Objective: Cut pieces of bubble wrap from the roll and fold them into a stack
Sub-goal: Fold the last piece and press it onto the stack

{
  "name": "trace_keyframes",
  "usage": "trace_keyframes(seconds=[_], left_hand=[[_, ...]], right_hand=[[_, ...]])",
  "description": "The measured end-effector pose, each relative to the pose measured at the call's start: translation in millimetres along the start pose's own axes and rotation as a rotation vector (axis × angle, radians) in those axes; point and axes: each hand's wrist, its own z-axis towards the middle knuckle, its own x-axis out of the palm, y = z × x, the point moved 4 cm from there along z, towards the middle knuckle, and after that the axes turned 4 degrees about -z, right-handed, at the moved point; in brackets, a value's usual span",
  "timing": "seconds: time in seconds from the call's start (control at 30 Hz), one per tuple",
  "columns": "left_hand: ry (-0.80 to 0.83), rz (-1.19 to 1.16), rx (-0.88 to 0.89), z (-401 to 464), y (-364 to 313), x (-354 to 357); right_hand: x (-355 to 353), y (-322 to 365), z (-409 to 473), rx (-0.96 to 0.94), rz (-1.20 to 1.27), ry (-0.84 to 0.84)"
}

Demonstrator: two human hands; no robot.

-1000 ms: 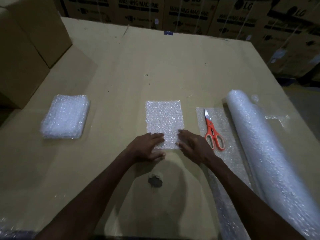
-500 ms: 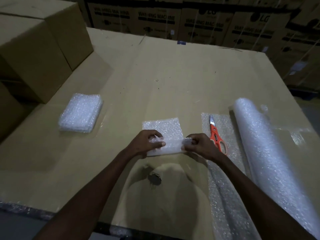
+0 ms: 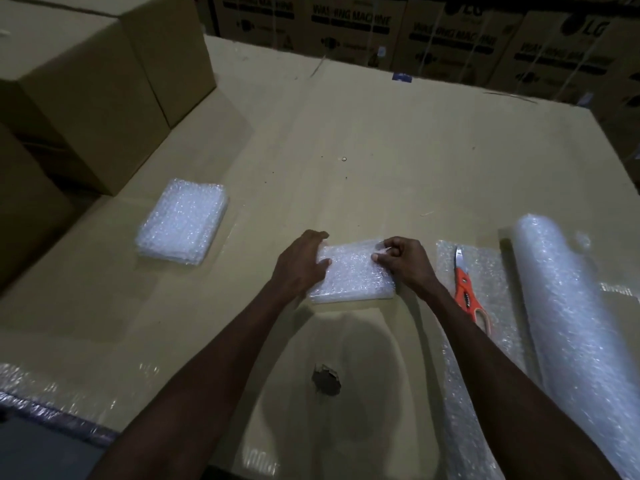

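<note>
Much of the scene is dim, and the printing on the boxes along the far edge (image 3: 450, 39) is blurred, with only the words "washing machine" partly legible. Your forearms run out of the bottom of the view. The near end of the bubble wrap roll (image 3: 568, 320) is cut off at the right corner, and your right forearm covers part of the loose sheet (image 3: 481, 271) that trails from it.

On that sheet lie the orange-handled scissors (image 3: 467, 292), blades shut and pointing away from you, just beside your right wrist and between it and the roll. Plain cardboard boxes (image 3: 97, 81) stand at the far left. The cardboard work surface (image 3: 381, 150) has a torn hole (image 3: 325, 381) near you, between your arms.

The folded piece of bubble wrap (image 3: 349, 275) sits in the middle of the surface, directly in front of you: a small, thick, whitish rectangle, doubled over. Your left hand (image 3: 299, 265) lies on its left edge with fingers curved over the far corner and the thumb on top. Your right hand (image 3: 403, 261) has curled fingers pinching the top layer at its far right corner. Well apart to the left rests the finished stack (image 3: 183, 223), a neat pad of folded pieces.
</note>
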Motion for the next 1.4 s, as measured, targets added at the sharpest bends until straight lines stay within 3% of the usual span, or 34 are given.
trace_keyframes(seconds=[0.23, 0.33, 0.43, 0.63, 0.8, 0.93, 1.13, 1.2, 1.3, 1.4], left_hand=[[0.291, 0.265, 0.377, 2.5, -15.1, 38.5], [0.357, 0.305, 0.405, 1.6, -9.3, 49.4], [0.347, 0.335, 0.425, 0.8, -4.1, 53.9], [0.293, 0.37, 0.443, -0.5, 2.6, 58.9], [0.288, 0.348, 0.407, -3.1, -2.1, 54.0], [0.282, 0.374, 0.369, -10.0, -11.8, 41.4], [0.051, 0.454, 0.532, -36.8, -25.3, 26.7], [0.045, 0.468, 0.565, -45.4, -29.9, 29.0], [0.018, 0.452, 0.531, -54.6, -34.3, 33.2], [-0.066, 0.369, 0.467, -64.1, -37.5, 38.7]], right_hand=[[0.7, 2.3, 8.5, 0.042, -0.246, -0.035], [0.3, 6.3, -4.5, 0.041, -0.398, -0.157], [18.4, 18.8, -28.5, -0.134, -0.504, -0.289], [74.1, 2.5, -60.4, -0.327, -0.657, -0.19], [68.9, -17.6, -51.1, -0.185, -0.8, 0.035], [50.4, -17.9, -44.6, -0.171, -0.883, 0.057], [21.1, -19.7, -62.3, 0.006, -0.748, -0.106], [19.1, -19.6, -78.8, 0.044, -0.693, -0.184], [22.5, -11.6, -106.4, 0.034, -0.577, -0.359], [31.4, 0.5, -120.1, 0.061, -0.42, -0.383]])
